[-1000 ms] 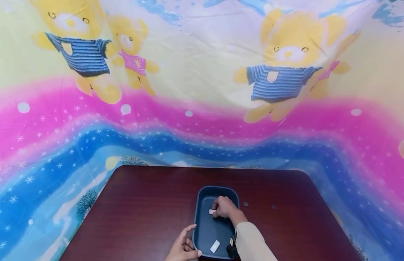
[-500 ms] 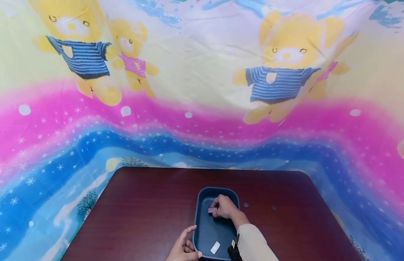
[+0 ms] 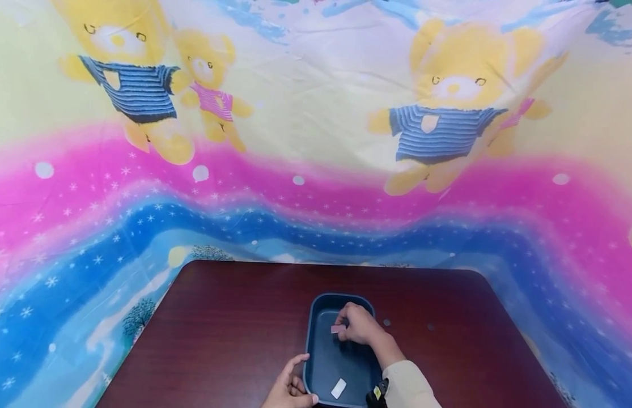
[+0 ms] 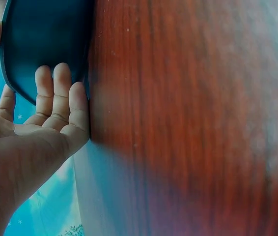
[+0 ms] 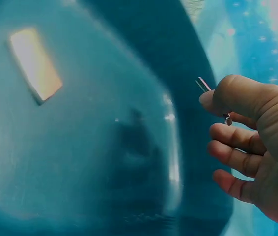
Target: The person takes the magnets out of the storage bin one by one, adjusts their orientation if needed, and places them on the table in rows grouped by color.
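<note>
backdrop: printed cloth [image 3: 305, 218] with yellow bears, behind a dark red-brown table [image 3: 234, 323].
tray: dark blue [image 3: 323, 362], on the table; landmark for the places below.
pinkish piece: small, flat [image 3: 336, 329]; over the far half of the tray, one end sticking out past the fingers.
handling: judged light and stiff, perhaps smooth enough to slip; best pinched by thumb and fingertip at one end. fragility uncertain.
right hand: thumb and finger [image 3: 360, 326] pressed together on the pinkish piece, the other fingers loosely bent. a tiny shiny bit [image 5: 228, 119] shows below the grip; cannot tell what it is.
left hand: fingers apart [image 3: 289, 386], touching the tray's left wall; thumb at its near left corner.
white block: flat [image 3: 338, 389] on the tray's floor, near end.
grey discs: two [image 3: 387, 322], right of the tray; one just beside it, one farther out.
</note>
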A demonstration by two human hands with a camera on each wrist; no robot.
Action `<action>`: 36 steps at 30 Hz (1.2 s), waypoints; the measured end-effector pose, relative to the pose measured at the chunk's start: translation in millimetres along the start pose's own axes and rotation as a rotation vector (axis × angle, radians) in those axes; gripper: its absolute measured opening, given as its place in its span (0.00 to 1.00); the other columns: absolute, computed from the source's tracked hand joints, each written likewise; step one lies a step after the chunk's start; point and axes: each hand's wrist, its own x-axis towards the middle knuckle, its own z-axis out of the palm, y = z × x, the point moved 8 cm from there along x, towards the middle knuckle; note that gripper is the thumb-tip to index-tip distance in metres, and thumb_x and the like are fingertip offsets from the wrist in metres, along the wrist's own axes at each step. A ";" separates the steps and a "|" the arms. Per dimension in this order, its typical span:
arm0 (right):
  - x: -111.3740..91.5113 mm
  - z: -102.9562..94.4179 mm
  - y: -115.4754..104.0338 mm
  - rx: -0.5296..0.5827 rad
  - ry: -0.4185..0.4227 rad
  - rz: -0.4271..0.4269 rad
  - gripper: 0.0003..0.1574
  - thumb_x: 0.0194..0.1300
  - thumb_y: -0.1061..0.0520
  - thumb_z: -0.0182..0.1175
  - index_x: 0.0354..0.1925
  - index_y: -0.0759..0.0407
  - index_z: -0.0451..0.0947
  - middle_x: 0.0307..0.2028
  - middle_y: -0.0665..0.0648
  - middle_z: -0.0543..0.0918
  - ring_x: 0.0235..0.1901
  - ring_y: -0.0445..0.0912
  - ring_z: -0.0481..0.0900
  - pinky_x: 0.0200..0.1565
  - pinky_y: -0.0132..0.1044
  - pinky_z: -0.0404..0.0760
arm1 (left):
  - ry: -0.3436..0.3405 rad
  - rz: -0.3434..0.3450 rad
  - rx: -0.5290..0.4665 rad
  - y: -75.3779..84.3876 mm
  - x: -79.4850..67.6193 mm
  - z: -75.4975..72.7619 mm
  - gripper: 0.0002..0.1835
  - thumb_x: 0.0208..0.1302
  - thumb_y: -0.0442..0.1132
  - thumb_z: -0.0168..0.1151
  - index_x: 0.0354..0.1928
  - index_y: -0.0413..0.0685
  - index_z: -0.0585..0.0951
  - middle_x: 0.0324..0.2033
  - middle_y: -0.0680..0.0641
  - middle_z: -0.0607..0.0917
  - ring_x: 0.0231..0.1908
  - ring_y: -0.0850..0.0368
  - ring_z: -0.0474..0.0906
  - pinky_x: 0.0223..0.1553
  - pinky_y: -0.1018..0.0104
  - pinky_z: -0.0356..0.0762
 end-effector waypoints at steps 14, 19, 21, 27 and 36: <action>-32.5 -22.3 4.2 0.018 0.082 -0.040 0.09 0.47 0.59 0.70 0.29 0.48 0.82 0.38 0.46 0.74 0.42 0.48 0.72 0.43 0.55 0.71 | -0.019 -0.008 -0.017 1.5 0.6 0.4 0.44 0.49 0.32 0.70 0.67 0.41 0.57 0.23 0.48 0.73 0.19 0.63 0.73 0.24 0.70 0.75; -43.0 -28.8 9.1 0.045 0.096 -0.030 0.10 0.47 0.59 0.70 0.30 0.48 0.82 0.38 0.47 0.74 0.42 0.48 0.72 0.44 0.50 0.73 | -0.021 -0.011 -0.017 5.2 0.0 0.1 0.42 0.50 0.31 0.69 0.67 0.41 0.58 0.25 0.45 0.73 0.20 0.61 0.74 0.26 0.66 0.77; -47.7 -31.1 11.7 0.056 0.104 -0.024 0.10 0.47 0.59 0.70 0.30 0.47 0.82 0.38 0.46 0.74 0.41 0.47 0.72 0.42 0.45 0.75 | -0.023 -0.004 -0.027 4.2 -0.3 0.4 0.42 0.51 0.31 0.69 0.67 0.40 0.57 0.25 0.45 0.73 0.20 0.61 0.75 0.26 0.64 0.78; -64.3 -38.6 19.6 0.073 0.156 0.005 0.12 0.45 0.61 0.71 0.30 0.48 0.83 0.37 0.46 0.74 0.38 0.46 0.73 0.40 0.41 0.75 | -0.046 0.021 -0.039 0.2 0.4 2.9 0.45 0.49 0.30 0.70 0.66 0.37 0.54 0.23 0.47 0.73 0.20 0.61 0.76 0.27 0.60 0.79; -85.3 -46.3 34.4 0.136 0.231 0.063 0.14 0.41 0.63 0.72 0.30 0.51 0.83 0.36 0.46 0.77 0.43 0.53 0.75 0.45 0.48 0.74 | 0.007 -0.021 0.038 4.4 0.0 -3.1 0.45 0.48 0.33 0.71 0.67 0.39 0.57 0.25 0.43 0.73 0.22 0.62 0.71 0.26 0.72 0.73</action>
